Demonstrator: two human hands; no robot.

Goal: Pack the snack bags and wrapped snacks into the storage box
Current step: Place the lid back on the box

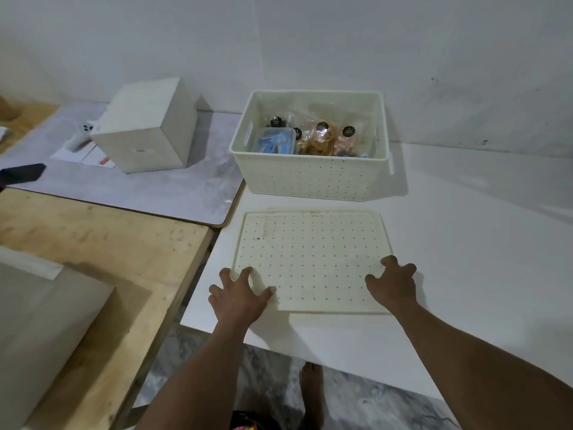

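We grip the lid [310,259] by its near corners, left hand [240,297] and right hand [393,283] both clawed on. It's flat, cream, hole-dotted plastic, with its long side running left-right. Just behind it, the open storage box [310,181] lies the same way, with crinkly clear snack bags [322,139] inside.

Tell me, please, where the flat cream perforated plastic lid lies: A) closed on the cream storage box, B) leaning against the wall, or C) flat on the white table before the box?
C: the lid lies flat on the white table before the open storage box, left hand and right hand at its near corners.
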